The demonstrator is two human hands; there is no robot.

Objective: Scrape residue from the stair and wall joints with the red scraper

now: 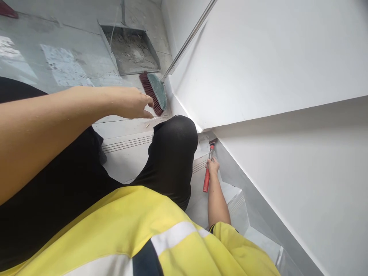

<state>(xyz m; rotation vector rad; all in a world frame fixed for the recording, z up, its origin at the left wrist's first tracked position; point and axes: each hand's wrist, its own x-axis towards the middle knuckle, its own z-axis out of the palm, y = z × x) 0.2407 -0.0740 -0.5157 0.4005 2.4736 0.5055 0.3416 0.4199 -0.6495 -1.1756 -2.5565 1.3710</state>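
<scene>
Stair edge by wall, right hand [213, 166] grasping hammer [207, 173], left hand [132, 102] loose near broom [155, 92].

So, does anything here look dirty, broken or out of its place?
Yes. The dustpan on the floor holds grey rubble and dust, and small chips lie on the step by the left hand. The broom leans against the wall. The right hand grips a red-handled tool.

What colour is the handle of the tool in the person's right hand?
Red, seen in the head view: the tool's handle sticks out below the right hand.
</scene>
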